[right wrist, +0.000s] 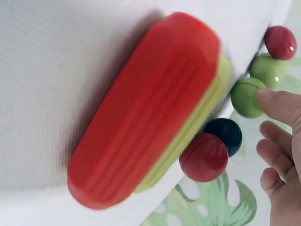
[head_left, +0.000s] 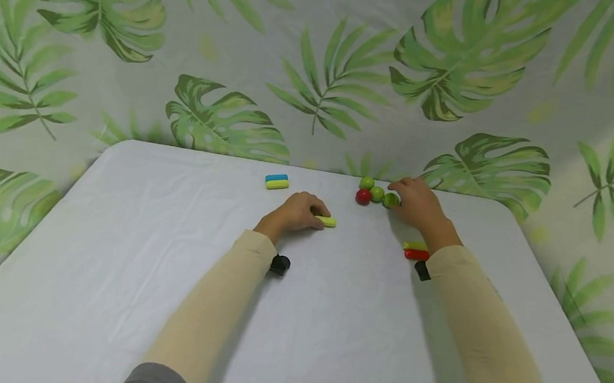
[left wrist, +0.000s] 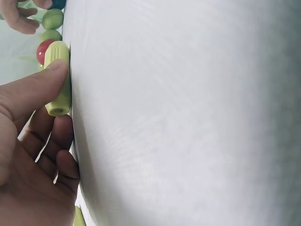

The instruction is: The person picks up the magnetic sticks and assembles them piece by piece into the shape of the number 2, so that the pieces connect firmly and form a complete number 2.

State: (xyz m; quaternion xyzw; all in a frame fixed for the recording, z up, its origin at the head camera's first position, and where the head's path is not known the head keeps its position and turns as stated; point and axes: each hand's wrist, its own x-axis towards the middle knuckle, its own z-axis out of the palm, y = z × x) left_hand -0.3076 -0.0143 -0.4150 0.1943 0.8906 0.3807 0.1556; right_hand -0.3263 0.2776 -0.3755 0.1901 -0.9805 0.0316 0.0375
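My left hand pinches a yellow-green ridged toy rod between thumb and fingers, close over the table. A grey dot shows on the rod's near end. At the back right, my right hand has its thumb on a green ball, the end one of a small cluster. A second green ball, a third green ball and a red ball sit beside it. In the right wrist view, another red ball and a dark blue ball lie near my curled fingers.
A red rod and a yellow rod lie side by side under my right wrist. Left of the middle lie a blue rod and a yellow-green rod. The white table meets a leaf-print curtain behind.
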